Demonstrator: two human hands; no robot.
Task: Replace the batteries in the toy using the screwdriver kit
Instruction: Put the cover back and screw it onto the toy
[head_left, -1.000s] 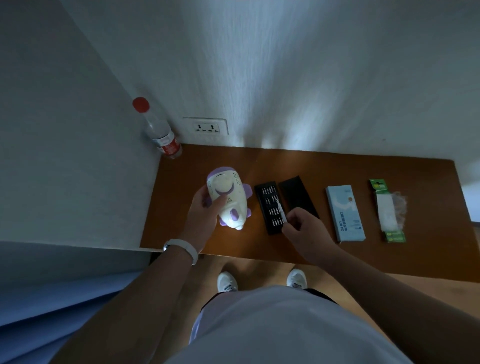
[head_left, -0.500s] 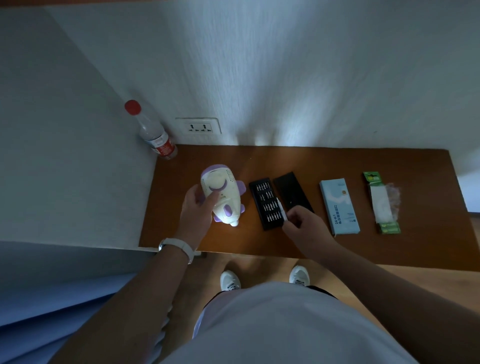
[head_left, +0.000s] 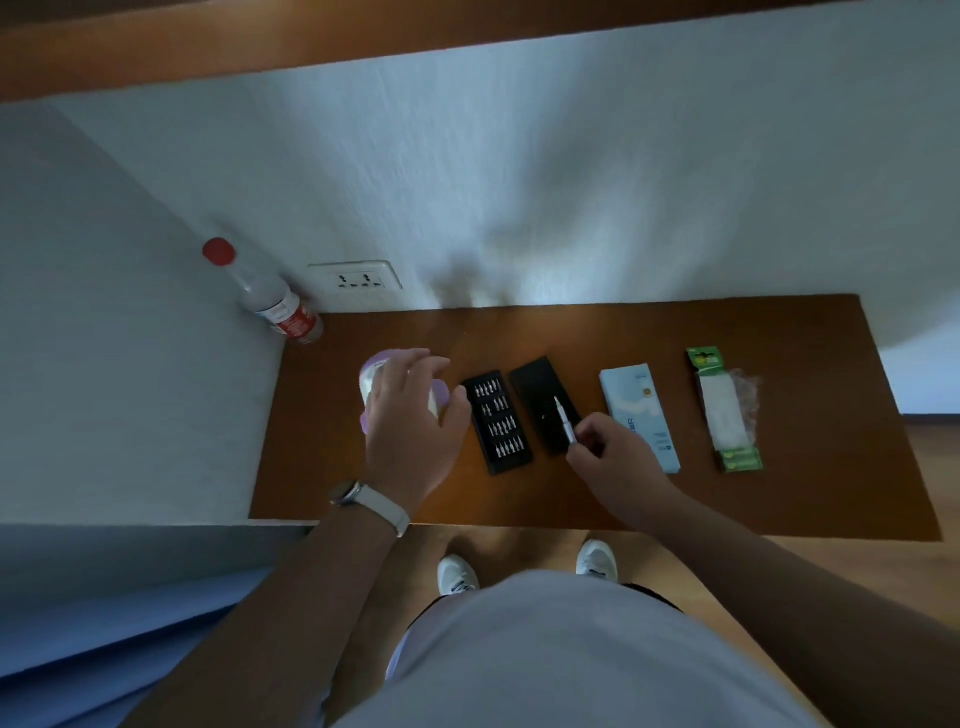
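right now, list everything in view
table: one, brown, against wall
toy: one, white-purple, under left hand
bit tray: one, black, right of toy
case lid: one, black, right of bit tray
screwdriver: one, silver, over case lid
box: one, light blue, right of case lid
battery pack: one, green-white, far right
bottle: one, clear, red cap, back-left corner
socket: one, white, wall
shoes: two, white, floor
left hand: one, over toy
right hand: one, holds screwdriver
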